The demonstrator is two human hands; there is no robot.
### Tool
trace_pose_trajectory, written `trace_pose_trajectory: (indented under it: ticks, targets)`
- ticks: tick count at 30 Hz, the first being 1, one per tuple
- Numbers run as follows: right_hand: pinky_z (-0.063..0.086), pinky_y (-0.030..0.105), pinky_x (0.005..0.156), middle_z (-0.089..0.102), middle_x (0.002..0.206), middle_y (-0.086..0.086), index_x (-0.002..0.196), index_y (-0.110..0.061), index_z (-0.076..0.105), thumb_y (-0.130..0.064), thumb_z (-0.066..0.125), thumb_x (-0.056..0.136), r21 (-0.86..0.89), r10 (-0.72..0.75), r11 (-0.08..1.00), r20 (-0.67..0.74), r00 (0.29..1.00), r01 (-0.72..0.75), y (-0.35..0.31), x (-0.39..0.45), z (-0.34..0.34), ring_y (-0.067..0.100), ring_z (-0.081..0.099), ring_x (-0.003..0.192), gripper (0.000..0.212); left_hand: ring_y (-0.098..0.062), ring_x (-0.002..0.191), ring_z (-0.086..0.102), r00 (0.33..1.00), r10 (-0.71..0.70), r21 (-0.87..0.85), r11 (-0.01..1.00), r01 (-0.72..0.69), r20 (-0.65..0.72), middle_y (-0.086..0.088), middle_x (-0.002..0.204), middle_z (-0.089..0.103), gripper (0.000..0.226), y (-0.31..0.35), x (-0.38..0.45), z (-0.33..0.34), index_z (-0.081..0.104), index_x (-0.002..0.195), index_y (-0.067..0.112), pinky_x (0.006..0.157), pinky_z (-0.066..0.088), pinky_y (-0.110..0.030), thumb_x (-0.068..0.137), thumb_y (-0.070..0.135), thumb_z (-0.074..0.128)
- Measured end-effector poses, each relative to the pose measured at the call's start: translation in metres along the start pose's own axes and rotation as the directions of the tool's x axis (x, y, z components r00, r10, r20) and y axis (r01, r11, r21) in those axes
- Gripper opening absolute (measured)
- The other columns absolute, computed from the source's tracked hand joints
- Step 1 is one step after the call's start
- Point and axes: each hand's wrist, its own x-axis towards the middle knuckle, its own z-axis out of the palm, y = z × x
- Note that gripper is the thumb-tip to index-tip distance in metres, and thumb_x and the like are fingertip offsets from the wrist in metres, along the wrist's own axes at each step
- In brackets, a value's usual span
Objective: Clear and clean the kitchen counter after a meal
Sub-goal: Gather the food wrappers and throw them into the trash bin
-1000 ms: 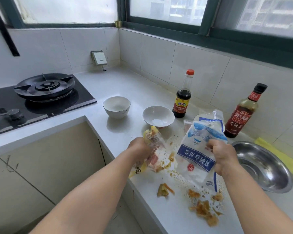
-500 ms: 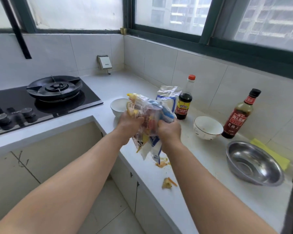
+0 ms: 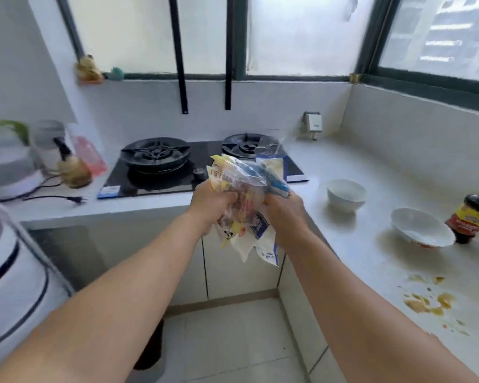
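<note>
Both my hands hold a crumpled bundle of empty plastic food wrappers (image 3: 245, 189), yellow, clear and blue-and-white, in the air in front of the counter's inner corner. My left hand (image 3: 210, 201) grips the bundle's left side and my right hand (image 3: 284, 208) grips its right side. The white counter (image 3: 371, 258) runs along the right; orange-brown food scraps (image 3: 429, 299) lie smeared on it near its front edge. Two white bowls stand there, a deep one (image 3: 346, 193) and a shallow one (image 3: 422, 226).
A dark sauce bottle (image 3: 472, 217) stands at the right edge beside the shallow bowl. A black two-burner gas hob (image 3: 194, 164) lies behind the bundle. At left are a white appliance (image 3: 9, 275), jars and a loose power plug (image 3: 76, 199). Tiled floor (image 3: 233, 335) shows below.
The view has swung left, away from the bottles and the steel bowl. Both hands, first apart on separate wrappers on the counter, came together and lifted them as one bundle off the counter.
</note>
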Motion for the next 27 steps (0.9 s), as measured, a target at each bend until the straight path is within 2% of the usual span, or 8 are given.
trace_pose_trajectory:
  ticks: [5,9,12,17,19,21,23,27]
  targets:
    - [0.055,0.054,0.085,0.07,0.097,0.018,0.083,-0.023,0.06,-0.007,0.053,0.09,-0.094,0.066,0.994,0.168,0.984,-0.05,0.026,-0.006,0.102,0.031,0.065,0.087,0.019,-0.015,0.078,0.063,0.982,-0.043,0.027,0.998,0.049,-0.182,0.002,0.082,0.066,0.023,-0.022,-0.008,-0.11,0.063,0.083,0.019,0.068,0.05,-0.025,0.081,-0.004,0.061]
    - [0.055,0.03,0.061,0.064,0.08,0.003,0.097,-0.015,0.058,-0.009,0.054,0.094,-0.152,0.154,0.982,0.278,0.948,-0.115,0.059,0.0,0.162,0.015,0.063,0.068,0.007,-0.017,0.084,0.063,0.94,-0.101,0.125,0.981,0.148,-0.325,0.004,0.084,0.068,0.021,-0.059,-0.008,-0.168,0.064,0.078,0.025,0.076,0.049,-0.03,0.079,0.004,0.064]
    - [0.057,0.038,0.07,0.067,0.085,0.007,0.093,-0.016,0.061,-0.012,0.054,0.094,-0.201,0.252,0.96,0.33,0.91,-0.193,0.094,0.011,0.203,0.02,0.066,0.076,0.008,-0.024,0.096,0.065,0.898,-0.188,0.141,0.955,0.262,-0.398,-0.005,0.099,0.071,0.02,-0.091,-0.003,-0.2,0.068,0.093,0.018,0.091,0.051,-0.04,0.077,0.007,0.067]
    - [0.056,0.045,0.081,0.07,0.091,0.013,0.098,-0.016,0.065,-0.01,0.06,0.089,-0.295,0.369,0.917,0.371,0.852,-0.268,0.164,0.037,0.26,0.027,0.067,0.083,0.011,-0.02,0.092,0.061,0.821,-0.261,0.136,0.917,0.376,-0.509,-0.001,0.092,0.066,0.019,-0.148,0.016,-0.234,0.067,0.092,0.022,0.081,0.048,-0.03,0.082,0.006,0.063]
    - [0.056,0.044,0.075,0.069,0.087,0.012,0.093,-0.019,0.065,-0.013,0.062,0.088,-0.349,0.416,0.892,0.378,0.827,-0.288,0.196,0.049,0.279,0.028,0.065,0.08,0.008,-0.022,0.093,0.063,0.773,-0.302,0.125,0.89,0.438,-0.558,-0.002,0.093,0.068,0.022,-0.178,0.028,-0.247,0.064,0.082,0.027,0.084,0.052,-0.033,0.08,0.004,0.062]
    - [0.051,0.038,0.063,0.065,0.08,0.01,0.086,-0.021,0.064,-0.01,0.06,0.087,-0.404,0.443,0.87,0.393,0.806,-0.282,0.23,0.062,0.294,0.025,0.06,0.073,0.011,-0.023,0.089,0.065,0.731,-0.33,0.112,0.868,0.483,-0.597,-0.005,0.097,0.071,0.02,-0.208,0.037,-0.259,0.066,0.086,0.025,0.079,0.053,-0.032,0.079,0.006,0.065]
    - [0.045,0.034,0.063,0.064,0.077,0.009,0.087,-0.018,0.066,-0.007,0.059,0.083,-0.455,0.463,0.852,0.422,0.78,-0.259,0.262,0.071,0.307,0.022,0.056,0.07,0.013,-0.022,0.082,0.065,0.683,-0.382,0.076,0.839,0.539,-0.622,-0.006,0.096,0.072,0.016,-0.238,0.045,-0.27,0.068,0.089,0.023,0.072,0.052,-0.03,0.079,0.01,0.068]
    - [0.044,0.03,0.063,0.062,0.074,0.002,0.083,-0.019,0.063,-0.012,0.065,0.082,-0.521,0.484,0.825,0.455,0.748,-0.217,0.328,0.084,0.329,0.016,0.054,0.065,0.007,-0.023,0.085,0.066,0.588,-0.46,0.029,0.771,0.636,-0.665,-0.003,0.09,0.071,0.011,-0.309,0.055,-0.287,0.067,0.087,0.023,0.081,0.053,-0.032,0.076,0.021,0.071]
